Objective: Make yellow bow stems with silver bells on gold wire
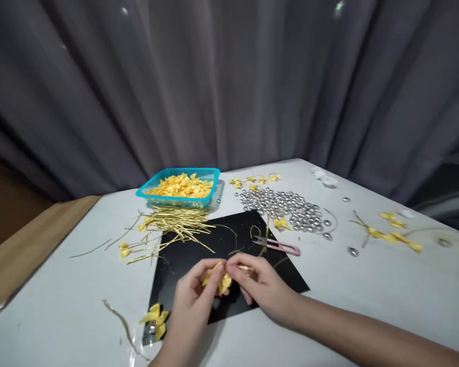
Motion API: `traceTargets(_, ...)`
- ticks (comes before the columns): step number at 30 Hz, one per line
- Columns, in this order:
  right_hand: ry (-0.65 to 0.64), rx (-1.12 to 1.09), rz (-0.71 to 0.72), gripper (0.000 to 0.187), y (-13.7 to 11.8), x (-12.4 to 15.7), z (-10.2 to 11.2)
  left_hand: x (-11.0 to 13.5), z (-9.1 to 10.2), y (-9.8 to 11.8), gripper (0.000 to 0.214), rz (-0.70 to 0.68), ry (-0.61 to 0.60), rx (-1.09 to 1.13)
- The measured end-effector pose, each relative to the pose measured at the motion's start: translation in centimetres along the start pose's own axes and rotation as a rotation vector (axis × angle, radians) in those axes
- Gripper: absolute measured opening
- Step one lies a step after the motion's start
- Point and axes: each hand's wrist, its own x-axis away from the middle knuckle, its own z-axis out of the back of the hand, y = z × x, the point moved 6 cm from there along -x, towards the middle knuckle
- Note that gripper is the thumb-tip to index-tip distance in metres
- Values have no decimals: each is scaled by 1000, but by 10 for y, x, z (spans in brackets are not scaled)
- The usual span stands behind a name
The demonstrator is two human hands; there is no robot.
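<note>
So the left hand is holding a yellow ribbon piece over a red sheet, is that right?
Not quite: the head view shows that the sheet is black, not red. The left hand is indeed holding a yellow ribbon piece over it.

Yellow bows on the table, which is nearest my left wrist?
The yellow bow at the near-left corner of the black mat, silver bead beside it; others lie farther off.
</note>
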Motion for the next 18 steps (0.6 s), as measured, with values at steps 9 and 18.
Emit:
traceTargets(9, 102, -143, -59, 35, 8, -8, 12, -6, 7, -24, 56, 234, 91, 190)
traceTargets(18, 145, -123, -42, 26, 12, -7, 14, -5, 6, -22, 47, 153, 56, 117)
